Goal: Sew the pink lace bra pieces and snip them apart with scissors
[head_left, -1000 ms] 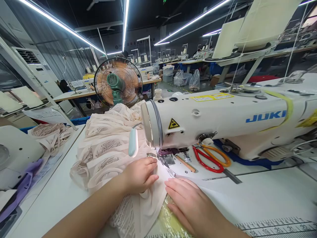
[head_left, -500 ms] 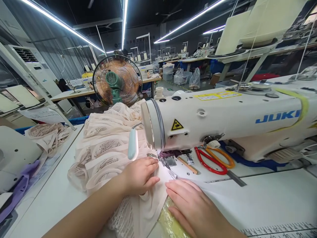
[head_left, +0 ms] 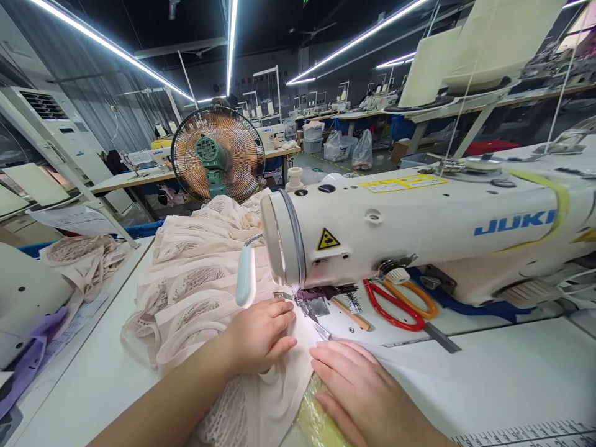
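Note:
My left hand (head_left: 261, 335) lies flat on pale beige fabric (head_left: 291, 382), fingertips close to the needle area of a white sewing machine (head_left: 372, 230). Its fingers are stretched out and the thumb stands apart. My right hand (head_left: 358, 388) rests at the fabric's right edge, fingers extended, over a shiny yellow wrapped pad (head_left: 316, 410). Under the machine head, the needle and presser foot are too small to make out clearly. To the left, a heap of beige lace-trimmed garments (head_left: 186, 267) spreads across the table and runs under my left arm.
Red- and orange-handled scissors (head_left: 395, 313) lie beneath the machine arm. A small lamp (head_left: 246, 276) stands beside the machine head. Behind the heap is a fan (head_left: 216, 152). A measuring scale (head_left: 526, 431) marks the front right, and thread cones (head_left: 428, 68) stand at upper right.
The view has shifted slightly, so the machine and heap appear a little lower and farther left. Both hands keep nearly the same place on the fabric.

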Demonstrator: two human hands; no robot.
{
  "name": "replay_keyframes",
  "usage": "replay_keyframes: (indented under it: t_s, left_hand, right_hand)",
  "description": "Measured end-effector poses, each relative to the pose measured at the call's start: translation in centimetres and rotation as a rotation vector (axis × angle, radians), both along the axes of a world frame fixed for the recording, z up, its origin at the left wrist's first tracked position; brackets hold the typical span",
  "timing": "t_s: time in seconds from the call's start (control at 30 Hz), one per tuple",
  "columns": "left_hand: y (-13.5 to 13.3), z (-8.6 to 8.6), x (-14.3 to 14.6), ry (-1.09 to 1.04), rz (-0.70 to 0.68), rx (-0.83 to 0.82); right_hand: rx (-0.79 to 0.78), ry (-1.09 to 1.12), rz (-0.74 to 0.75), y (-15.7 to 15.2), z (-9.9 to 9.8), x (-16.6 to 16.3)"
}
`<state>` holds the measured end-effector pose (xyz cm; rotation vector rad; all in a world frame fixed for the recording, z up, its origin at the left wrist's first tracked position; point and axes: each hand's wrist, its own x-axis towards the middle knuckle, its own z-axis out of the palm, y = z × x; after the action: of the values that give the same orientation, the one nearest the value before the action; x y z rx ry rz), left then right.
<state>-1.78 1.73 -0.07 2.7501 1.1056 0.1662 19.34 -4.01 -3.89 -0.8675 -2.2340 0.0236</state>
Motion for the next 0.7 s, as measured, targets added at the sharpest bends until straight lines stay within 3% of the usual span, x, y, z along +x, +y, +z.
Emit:
replay_keyframes:
  t_s: [0.7]
  left_hand:
    - [0.49,0.06,-0.17,0.005,0.006,-0.013]
  right_hand:
    - [-0.004,-0.081,-0.02,0.21,-0.18,0.23]
